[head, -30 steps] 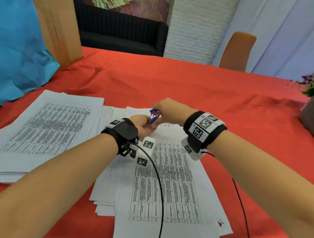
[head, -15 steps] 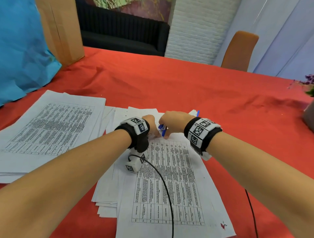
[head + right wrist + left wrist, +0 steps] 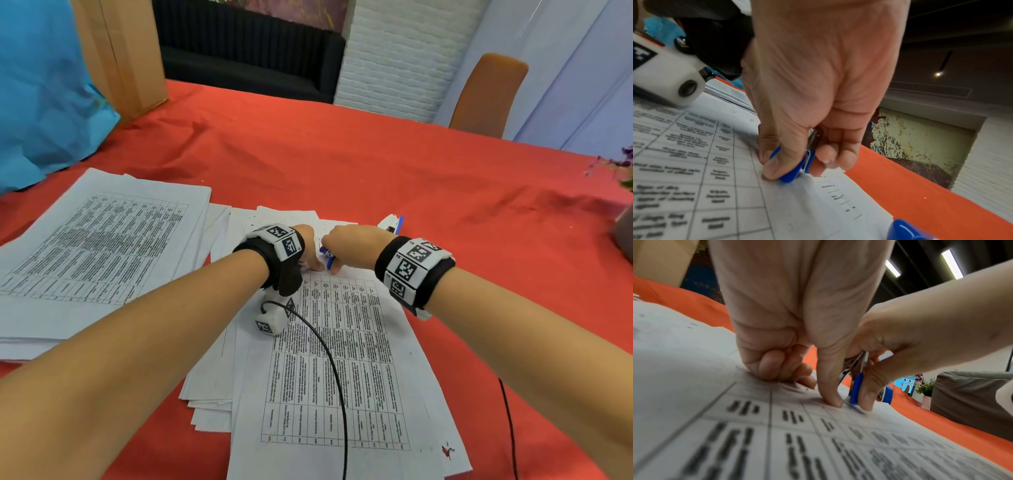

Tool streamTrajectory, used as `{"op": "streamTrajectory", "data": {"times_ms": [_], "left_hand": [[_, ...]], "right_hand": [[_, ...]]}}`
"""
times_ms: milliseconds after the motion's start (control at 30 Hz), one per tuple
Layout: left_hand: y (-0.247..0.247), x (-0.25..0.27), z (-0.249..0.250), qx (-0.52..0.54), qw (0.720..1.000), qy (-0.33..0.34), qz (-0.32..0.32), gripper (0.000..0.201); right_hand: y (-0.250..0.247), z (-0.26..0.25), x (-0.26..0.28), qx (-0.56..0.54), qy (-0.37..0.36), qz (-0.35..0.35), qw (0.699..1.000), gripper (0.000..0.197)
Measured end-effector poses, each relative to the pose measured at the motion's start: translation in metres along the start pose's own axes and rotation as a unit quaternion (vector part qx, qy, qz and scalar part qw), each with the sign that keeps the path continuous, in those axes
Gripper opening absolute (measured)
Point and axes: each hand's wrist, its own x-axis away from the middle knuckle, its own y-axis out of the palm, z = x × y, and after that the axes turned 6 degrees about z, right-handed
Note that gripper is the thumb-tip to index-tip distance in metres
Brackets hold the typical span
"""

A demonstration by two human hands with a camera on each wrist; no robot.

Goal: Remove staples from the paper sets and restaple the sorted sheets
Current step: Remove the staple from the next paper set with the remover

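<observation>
A printed paper set (image 3: pixel 342 359) lies on the red tablecloth in front of me. At its top edge my right hand (image 3: pixel 349 243) pinches a blue staple remover (image 3: pixel 327 258) between thumb and fingers, its tip down on the sheet (image 3: pixel 791 175). My left hand (image 3: pixel 308 246) is just left of it. Its fingers (image 3: pixel 777 369) are curled with the knuckles on the paper, and the thumb tip presses the sheet right beside the remover (image 3: pixel 856 387). The paper is creased under that hand. The staple itself is hidden.
A thicker stack of printed sheets (image 3: pixel 96 246) lies to the left, with more sheets fanned under the set. A blue and white stapler (image 3: pixel 392 224) sits just beyond my right hand. A cardboard box (image 3: pixel 120 51) and a blue bag (image 3: pixel 41 85) stand at the far left, and a plant (image 3: pixel 616 168) at the right edge.
Both hands have come down from a raised position onto the top edge of the paper set. The remover, held up a second ago, now touches the sheet, and the stapler has come into view.
</observation>
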Motion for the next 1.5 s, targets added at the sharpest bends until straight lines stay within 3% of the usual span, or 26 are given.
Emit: {"op": "streamTrajectory", "data": {"times_ms": [133,267,367,467,533,667,867,933,1033,1067,1100,1133,1200,1233,1267,1300,1367,1433,1500], "left_hand": [[0.000,0.000,0.001,-0.004,1.000,0.003,-0.002,0.030],[0.000,0.002,0.002,-0.009,1.000,0.004,0.001,0.031],[-0.002,0.002,0.002,-0.017,1.000,0.005,-0.016,0.038],[-0.003,0.001,0.001,-0.015,1.000,-0.003,-0.023,0.055],[-0.003,0.002,0.002,-0.021,1.000,-0.009,-0.019,0.058],[-0.003,0.004,0.004,-0.037,0.999,-0.007,-0.019,0.059],[-0.001,0.003,0.001,-0.018,0.999,-0.015,-0.034,0.057],[-0.001,0.000,-0.001,-0.003,0.999,-0.015,-0.041,0.055],[-0.004,0.006,-0.003,0.053,0.998,-0.029,-0.028,0.034],[-0.001,0.005,-0.006,0.131,0.990,-0.039,-0.016,0.033],[-0.002,0.008,-0.006,0.269,0.960,-0.068,-0.025,0.038],[-0.003,0.010,-0.006,0.447,0.888,-0.097,-0.045,0.040],[-0.004,0.012,-0.010,0.682,0.716,-0.108,-0.096,0.037],[-0.007,0.016,-0.012,0.700,0.702,-0.095,-0.086,0.034],[-0.009,0.021,-0.014,0.735,0.666,-0.099,-0.078,0.031],[-0.011,0.024,-0.018,0.725,0.677,-0.118,-0.053,0.029],[-0.010,0.030,-0.031,0.667,0.730,-0.148,0.018,0.025],[-0.014,0.037,-0.046,0.744,0.648,-0.154,0.046,0.025],[-0.017,0.042,-0.063,0.749,0.639,-0.161,0.061,0.028]], "right_hand": [[-0.003,-0.004,0.001,0.039,-0.016,0.014,0.999,0.018],[-0.007,-0.004,0.001,0.034,-0.017,0.020,0.999,0.017],[-0.002,0.009,0.000,-0.068,0.006,0.015,0.998,0.026],[0.007,0.030,0.001,-0.228,0.021,0.014,0.973,0.026],[0.016,0.041,0.002,-0.321,0.034,0.019,0.946,0.019],[0.036,0.052,0.002,-0.523,0.081,-0.011,0.848,0.022],[0.051,0.065,0.010,-0.699,0.108,-0.014,0.707,0.012],[0.054,0.071,0.014,-0.717,0.110,-0.009,0.688,0.010],[0.047,0.067,0.017,-0.706,0.087,0.013,0.703,0.012],[0.040,0.062,0.017,-0.704,0.072,0.030,0.706,0.013],[0.032,0.056,0.016,-0.697,0.058,0.051,0.712,0.013],[0.021,0.049,0.015,-0.676,0.045,0.072,0.732,0.014],[-0.001,0.030,0.010,-0.544,0.029,0.116,0.830,0.016],[-0.012,0.017,0.008,-0.441,0.021,0.132,0.888,0.017],[-0.021,0.003,0.004,-0.327,0.015,0.144,0.934,0.018],[-0.030,-0.011,0.001,-0.218,0.012,0.153,0.964,0.020],[-0.044,-0.035,-0.003,-0.094,0.011,0.167,0.981,0.021],[-0.053,-0.051,-0.007,-0.104,0.003,0.177,0.979,0.023],[-0.059,-0.060,-0.010,-0.213,-0.009,0.193,0.958,0.029]]}}
